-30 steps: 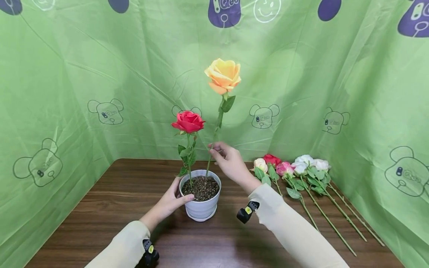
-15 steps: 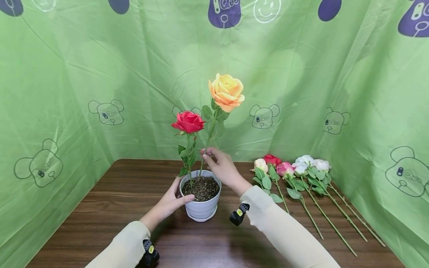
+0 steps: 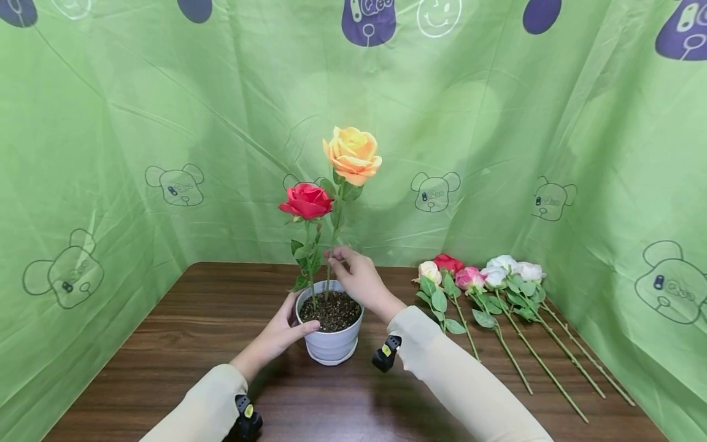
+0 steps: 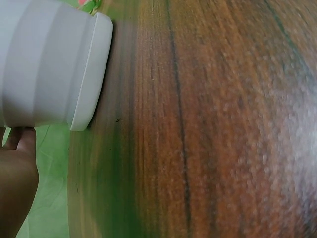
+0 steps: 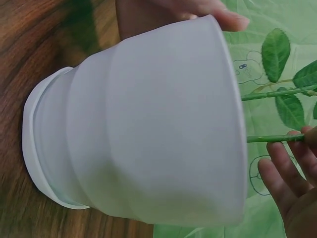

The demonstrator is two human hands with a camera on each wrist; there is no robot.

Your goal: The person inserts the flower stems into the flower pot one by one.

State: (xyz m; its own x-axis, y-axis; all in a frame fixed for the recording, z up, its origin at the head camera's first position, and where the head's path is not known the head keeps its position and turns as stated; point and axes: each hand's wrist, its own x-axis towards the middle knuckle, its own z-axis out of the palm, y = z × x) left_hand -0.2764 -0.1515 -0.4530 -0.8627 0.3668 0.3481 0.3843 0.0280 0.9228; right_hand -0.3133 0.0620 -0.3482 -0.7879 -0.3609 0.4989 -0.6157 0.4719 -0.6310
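A white flowerpot filled with dark soil stands on the table. My left hand grips its left side, the thumb lying over the rim. A red rose stands upright in the soil. Just right of it rises a taller yellow-orange rose, its stem's lower end in the soil. My right hand pinches that stem between thumb and fingers a little above the rim. The right wrist view shows the pinched green stem beside the pot's rim. In the left wrist view the pot wall hides most of the left fingers.
Several loose roses lie at the right of the brown wooden table: a cream one, a red one, a pink one and white ones. Green cloth hangs at the back and sides.
The yellow-orange rose has come lower and its bloom now leans less to the right. My right hand has moved down and left with its stem. My left hand stays on the pot.
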